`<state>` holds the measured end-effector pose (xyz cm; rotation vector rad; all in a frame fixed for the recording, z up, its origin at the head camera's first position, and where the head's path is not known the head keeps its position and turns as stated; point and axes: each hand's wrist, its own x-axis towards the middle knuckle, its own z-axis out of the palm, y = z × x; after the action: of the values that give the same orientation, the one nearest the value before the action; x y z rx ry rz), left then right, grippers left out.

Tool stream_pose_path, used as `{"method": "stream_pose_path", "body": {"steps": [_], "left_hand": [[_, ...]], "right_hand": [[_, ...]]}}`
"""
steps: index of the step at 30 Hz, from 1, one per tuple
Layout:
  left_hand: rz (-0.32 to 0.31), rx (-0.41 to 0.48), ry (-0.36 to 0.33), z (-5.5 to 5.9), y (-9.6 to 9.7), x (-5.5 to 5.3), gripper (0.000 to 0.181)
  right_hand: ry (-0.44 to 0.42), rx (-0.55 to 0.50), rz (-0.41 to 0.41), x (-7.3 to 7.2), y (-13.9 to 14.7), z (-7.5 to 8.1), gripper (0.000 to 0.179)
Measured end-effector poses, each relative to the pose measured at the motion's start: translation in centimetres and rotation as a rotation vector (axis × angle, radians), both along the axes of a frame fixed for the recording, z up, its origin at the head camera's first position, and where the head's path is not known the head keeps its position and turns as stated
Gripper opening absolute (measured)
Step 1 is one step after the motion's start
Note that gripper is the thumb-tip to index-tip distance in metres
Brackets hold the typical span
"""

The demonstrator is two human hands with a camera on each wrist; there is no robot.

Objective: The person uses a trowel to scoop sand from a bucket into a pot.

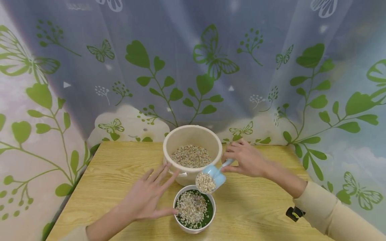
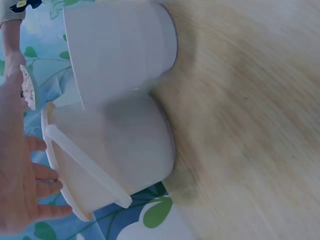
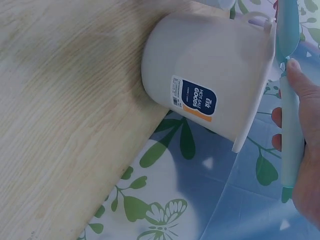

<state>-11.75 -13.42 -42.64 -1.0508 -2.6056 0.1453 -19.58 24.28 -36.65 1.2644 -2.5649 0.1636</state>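
My right hand [image 1: 245,158] grips the handle of a light blue scoop [image 1: 217,174]. The scoop carries a heap of pale, coarse grains [image 1: 205,183], tilted over the gap between bucket and bowl. In the right wrist view, fingers and thumb wrap its handle [image 3: 291,130]. A cream bucket [image 1: 178,171] holds a layer of similar grains [image 1: 191,156]. In front of it, a smaller white bowl [image 1: 196,231] has a green inside with grains [image 1: 191,208] heaped in it. My left hand [image 1: 147,194] is spread, its fingertips by the bucket's rim and its thumb at the bowl's rim.
Everything stands on a wood-grain table [image 1: 120,167]. Behind and beside it hangs a curtain [image 1: 181,67] printed with leaves and butterflies. The bucket's white handle [image 2: 87,165] hangs down its side. A dark band [image 1: 295,213] is on my right sleeve.
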Motion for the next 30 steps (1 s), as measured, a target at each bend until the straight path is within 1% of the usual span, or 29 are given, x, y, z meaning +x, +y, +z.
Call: {"method": "stream_pose_path", "body": {"steps": [4,7,11,15,19,24,30], "left_hand": [[-0.035,0.026,0.011,-0.5,-0.3,0.5,0.107],[-0.044,0.032,0.009,-1.0,-0.4,0.7,0.106],[-0.048,0.026,0.003,-1.6,-0.3,0.8,0.105],[-0.056,0.021,0.019,-2.2,-0.3,0.9,0.105],[-0.064,0.033,0.036,-2.9,-0.3,0.9,0.105],[-0.072,0.052,0.051,-3.6,-0.2,1.1,0.104],[-0.064,0.048,0.026,-4.2,0.0,1.4,0.103]], "right_hand": [[0.025,0.002,0.014,0.3,0.0,-0.5,0.026],[0.033,0.006,0.011,0.5,-0.1,-0.8,0.027],[0.041,0.006,0.022,0.7,-0.2,-1.3,0.028],[0.064,-0.006,0.051,0.8,-0.3,-1.9,0.028],[0.083,-0.010,0.063,0.9,-0.4,-2.5,0.029],[0.096,-0.014,0.074,1.2,-0.5,-3.2,0.028],[0.123,-0.014,0.096,1.3,-0.9,-3.8,0.030]]}}
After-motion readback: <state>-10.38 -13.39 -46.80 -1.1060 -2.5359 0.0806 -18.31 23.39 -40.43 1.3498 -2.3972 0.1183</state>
